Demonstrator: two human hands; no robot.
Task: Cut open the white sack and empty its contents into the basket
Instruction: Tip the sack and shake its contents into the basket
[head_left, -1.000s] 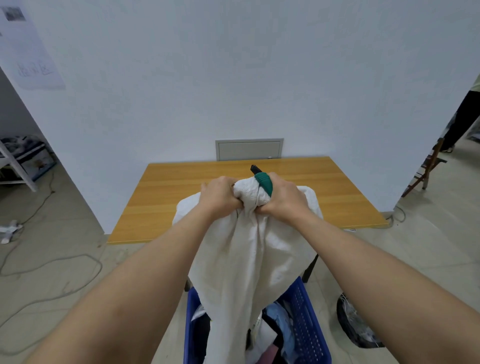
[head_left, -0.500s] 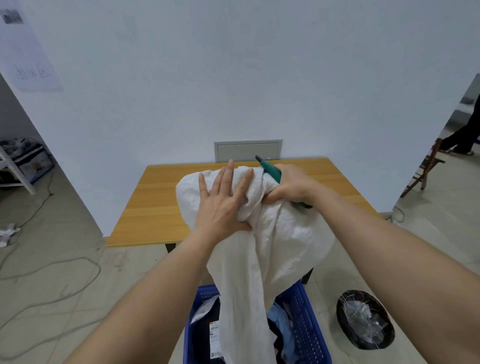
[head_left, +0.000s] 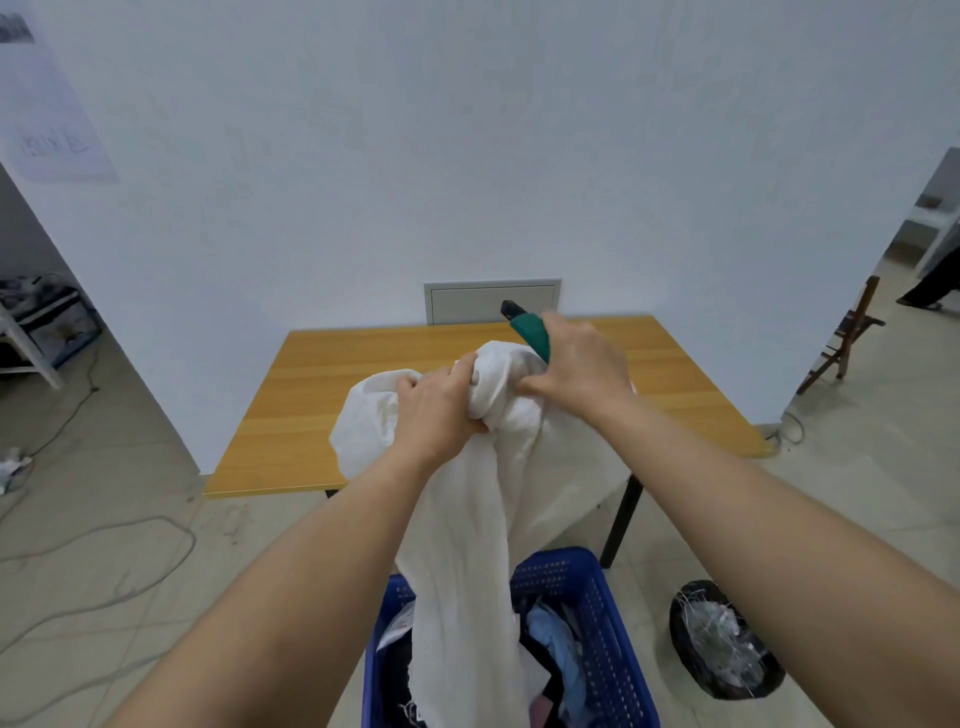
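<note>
Head view, A: left hand (head_left: 436, 410) now clamping a bunched fold at the top of the white sack (head_left: 467, 545); lying flat and open on it half a second ago.
B: Right hand (head_left: 576, 369)?
A: Still wrapping the green cutter (head_left: 530, 332) and pinching sack cloth in the same grip. Cutter tip pointing up and away, not touching fabric.
B: Sack position?
A: Hanging from both hands in front of the table (head_left: 322, 395), lower end trailing into the blue basket (head_left: 613, 623). Looking limp and flat, frayed edge showing at the bottom.
B: Meaning?
A: Probably regripping for a shake-out rather than cutting. Clothes (head_left: 556, 634) already lying in the basket, so likely nearing the end. Not seeing inside the sack, so not calling it empty yet.
</note>
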